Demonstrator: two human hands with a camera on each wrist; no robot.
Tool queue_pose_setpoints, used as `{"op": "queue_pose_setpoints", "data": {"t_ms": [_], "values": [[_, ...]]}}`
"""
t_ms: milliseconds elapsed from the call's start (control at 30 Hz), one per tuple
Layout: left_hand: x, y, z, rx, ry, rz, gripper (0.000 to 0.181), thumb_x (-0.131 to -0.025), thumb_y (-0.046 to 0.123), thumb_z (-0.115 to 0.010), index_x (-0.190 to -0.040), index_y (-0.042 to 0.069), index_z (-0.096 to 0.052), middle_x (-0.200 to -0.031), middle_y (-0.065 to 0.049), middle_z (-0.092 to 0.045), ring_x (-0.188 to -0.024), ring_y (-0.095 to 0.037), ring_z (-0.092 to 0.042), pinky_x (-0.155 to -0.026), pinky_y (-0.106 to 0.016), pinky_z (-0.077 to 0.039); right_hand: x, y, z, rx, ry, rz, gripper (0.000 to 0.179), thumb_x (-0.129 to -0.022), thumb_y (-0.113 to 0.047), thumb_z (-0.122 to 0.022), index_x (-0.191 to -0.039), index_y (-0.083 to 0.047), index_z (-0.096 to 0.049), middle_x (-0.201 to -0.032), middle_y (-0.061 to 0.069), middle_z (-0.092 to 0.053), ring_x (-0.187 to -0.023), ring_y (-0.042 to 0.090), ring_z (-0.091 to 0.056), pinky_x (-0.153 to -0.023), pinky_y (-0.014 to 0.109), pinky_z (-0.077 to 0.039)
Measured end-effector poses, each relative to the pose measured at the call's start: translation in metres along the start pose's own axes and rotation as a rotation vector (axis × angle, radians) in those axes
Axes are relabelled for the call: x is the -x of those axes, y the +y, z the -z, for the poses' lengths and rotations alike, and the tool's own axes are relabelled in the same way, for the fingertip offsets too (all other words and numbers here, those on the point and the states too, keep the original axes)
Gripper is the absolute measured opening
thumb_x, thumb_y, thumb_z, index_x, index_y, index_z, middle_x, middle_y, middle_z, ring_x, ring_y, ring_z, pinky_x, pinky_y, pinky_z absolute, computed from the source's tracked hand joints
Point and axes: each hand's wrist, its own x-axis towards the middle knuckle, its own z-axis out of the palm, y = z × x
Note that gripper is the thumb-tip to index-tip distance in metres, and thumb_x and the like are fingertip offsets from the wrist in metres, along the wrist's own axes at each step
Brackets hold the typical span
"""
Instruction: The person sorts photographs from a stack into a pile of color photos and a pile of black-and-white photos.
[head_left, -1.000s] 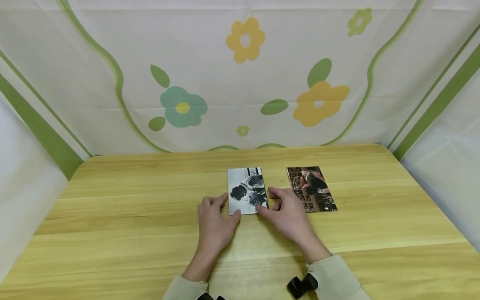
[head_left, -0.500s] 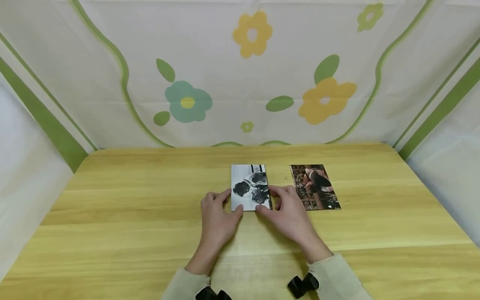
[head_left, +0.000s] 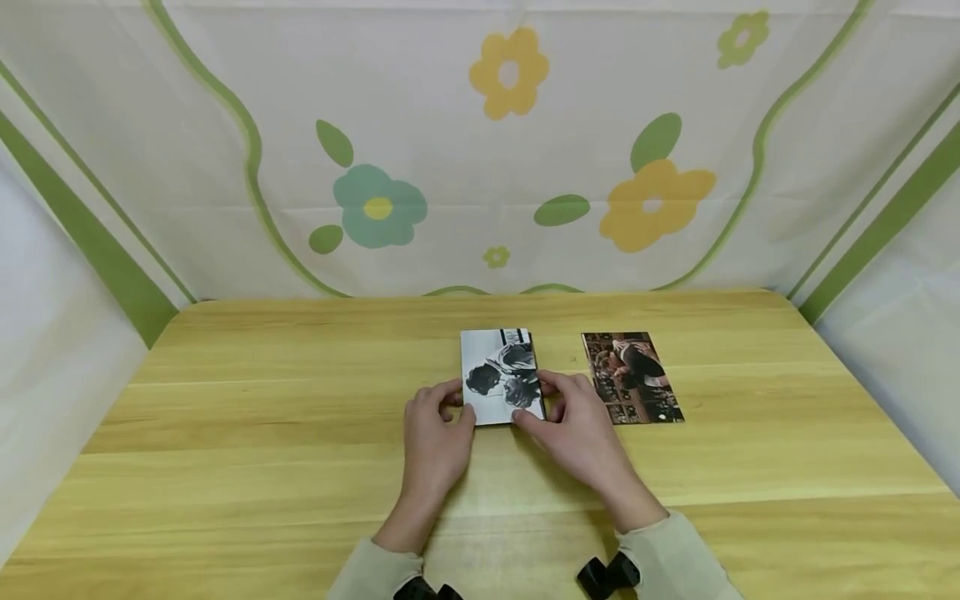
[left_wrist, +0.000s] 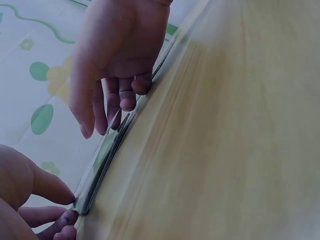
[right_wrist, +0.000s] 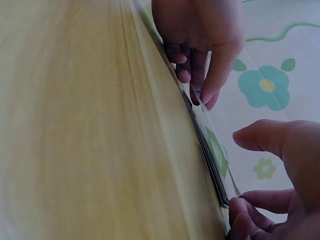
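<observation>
A small stack of photo cards (right_wrist: 206, 152) lies on the wooden table, its thin layered edge visible in both wrist views. On top is a black-and-white photo card (head_left: 497, 379). My left hand (head_left: 437, 437) pinches the left near corner of this top card between thumb and fingers. In the right wrist view, a gap shows between the top card and the layers below. My right hand (head_left: 581, 433) rests at the stack's right side, its fingers (right_wrist: 250, 210) touching the edge. Its thumb (right_wrist: 260, 136) stands away from the card in the right wrist view.
A brown-toned photo card (head_left: 633, 379) lies flat to the right, just beyond my right hand. The table (head_left: 262, 433) ends at a white curtain (head_left: 450, 150) printed with flowers. Black wrist devices (head_left: 607, 575) sit at both cuffs.
My left thumb has moved left along the near edge, and the left fingers have closed on the card's corner. The right hand keeps its place at the right edge. The view has shifted slightly.
</observation>
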Motion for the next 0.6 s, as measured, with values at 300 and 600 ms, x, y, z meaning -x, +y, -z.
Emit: {"op": "queue_pose_setpoints", "data": {"t_ms": [300, 600], "values": [[-0.004, 0.007, 0.014, 0.118, 0.019, 0.065, 0.035, -0.089, -0.002, -0.069, -0.124, -0.002, -0.076, -0.107, -0.016, -0.072, -0.093, -0.023, -0.065, -0.08, -0.025, -0.052, 0.002, -0.012, -0.001, -0.101, 0.008, 0.038, 0.068, -0.091, -0.024, -0.084, -0.153, -0.01, -0.058, -0.121, 0.007, -0.066, -0.089, 0.015, -0.06, -0.075, 0.025, -0.051], [-0.019, 0.005, 0.049, 0.087, 0.079, 0.159, 0.038, -0.092, 0.002, -0.064, -0.128, 0.002, -0.075, -0.115, -0.016, -0.07, -0.099, -0.023, -0.06, -0.078, -0.019, -0.047, 0.0, -0.044, -0.024, -0.149, -0.059, 0.099, 0.066, -0.091, -0.02, -0.083, -0.151, -0.006, -0.059, -0.118, 0.005, -0.067, -0.084, 0.013, -0.059, -0.071, 0.023, -0.052]]}}
